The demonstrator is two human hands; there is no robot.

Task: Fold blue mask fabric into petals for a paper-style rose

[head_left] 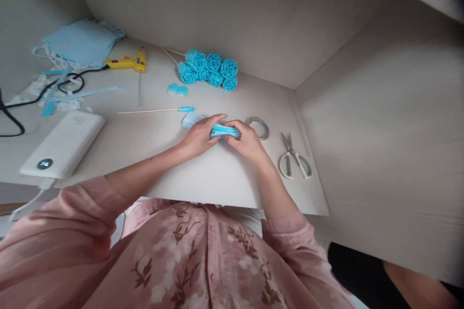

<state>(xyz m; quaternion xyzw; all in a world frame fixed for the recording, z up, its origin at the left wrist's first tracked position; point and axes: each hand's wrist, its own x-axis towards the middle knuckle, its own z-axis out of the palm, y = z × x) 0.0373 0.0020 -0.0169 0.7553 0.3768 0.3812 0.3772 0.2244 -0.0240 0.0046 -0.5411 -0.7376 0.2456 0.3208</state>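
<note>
Between my two hands is a stack of thin blue sheets (225, 131), its edges facing me. My left hand (200, 136) grips the stack's left end, thumb on the far side. The right end is pinched by my right hand (247, 141). Just beyond my left hand, more pale blue pieces (191, 119) lie on the table. A thin wooden stick (148, 111) with a blue wrapped tip (187, 109) rests beside them. Close to my right hand is a ring of thin wire or tape (259, 128).
Scissors (289, 154) lie at the right. Blue fabric roses (213, 70) on sticks and cut blue petals (177, 89) lie farther back. At the left are a yellow glue gun (130, 61), face masks (81, 41), scraps, a black cable (47, 88) and a white power bank (65, 144). Walls enclose the table (217, 178).
</note>
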